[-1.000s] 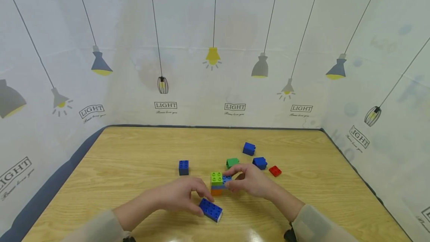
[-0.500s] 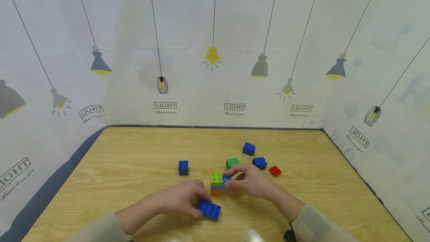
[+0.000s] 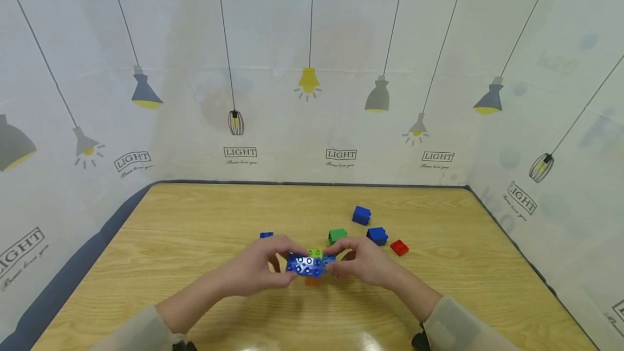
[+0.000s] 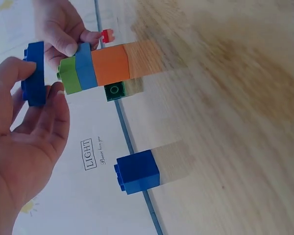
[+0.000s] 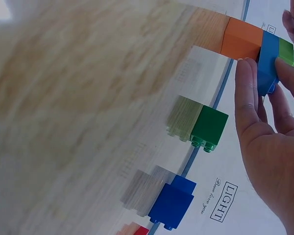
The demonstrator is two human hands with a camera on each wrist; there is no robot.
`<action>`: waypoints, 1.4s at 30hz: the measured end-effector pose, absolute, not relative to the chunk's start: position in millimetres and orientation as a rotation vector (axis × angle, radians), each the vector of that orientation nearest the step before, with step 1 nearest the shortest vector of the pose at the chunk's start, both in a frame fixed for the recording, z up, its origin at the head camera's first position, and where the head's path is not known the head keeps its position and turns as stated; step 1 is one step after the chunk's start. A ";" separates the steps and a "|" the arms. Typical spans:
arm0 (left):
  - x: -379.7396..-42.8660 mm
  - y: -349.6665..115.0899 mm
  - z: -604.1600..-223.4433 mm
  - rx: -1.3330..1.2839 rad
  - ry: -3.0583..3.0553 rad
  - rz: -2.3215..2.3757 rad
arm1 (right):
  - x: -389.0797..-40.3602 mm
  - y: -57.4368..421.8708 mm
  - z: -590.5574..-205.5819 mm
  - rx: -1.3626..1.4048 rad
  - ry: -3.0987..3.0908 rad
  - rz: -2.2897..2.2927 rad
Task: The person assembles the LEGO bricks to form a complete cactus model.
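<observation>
My left hand [image 3: 260,268] pinches a long dark blue building brick [image 3: 304,266] between thumb and fingers. In the left wrist view that brick hovers just beyond the top of a small stack, tilted slightly. The stack has an orange brick [image 4: 110,65] at the bottom, a lighter blue brick [image 4: 85,66] across it and a lime green brick [image 4: 68,76] on top. My right hand [image 3: 363,261] grips the overhanging end of the lighter blue brick. From the head, the lifted brick hides much of the stack's front.
A green brick [image 3: 337,236] lies just behind the stack. Two dark blue bricks [image 3: 362,215] and a flat red brick [image 3: 399,247] lie to the back right. Another blue brick [image 4: 138,171] stands left of the stack, mostly behind my left hand in the head view.
My left hand has taken hold of the long dark blue brick from the table and raised it forward to the stack. The right hand stays in place on the lighter blue brick.
</observation>
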State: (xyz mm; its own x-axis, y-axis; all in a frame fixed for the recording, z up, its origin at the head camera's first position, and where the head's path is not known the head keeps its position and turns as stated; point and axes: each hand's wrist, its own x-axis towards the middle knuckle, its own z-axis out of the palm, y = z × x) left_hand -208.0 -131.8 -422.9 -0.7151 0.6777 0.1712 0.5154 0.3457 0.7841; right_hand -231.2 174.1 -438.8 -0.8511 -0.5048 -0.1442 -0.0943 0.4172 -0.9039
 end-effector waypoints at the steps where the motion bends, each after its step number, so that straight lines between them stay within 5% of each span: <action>1: -208.9 -131.2 -422.5 1.072 2.440 1.317 | -231.1 174.2 -438.4 -0.509 2.282 -1.417; 42: -222.1 -116.7 -434.2 0.842 2.451 1.480 | -232.4 174.7 -441.1 -0.518 2.272 -1.425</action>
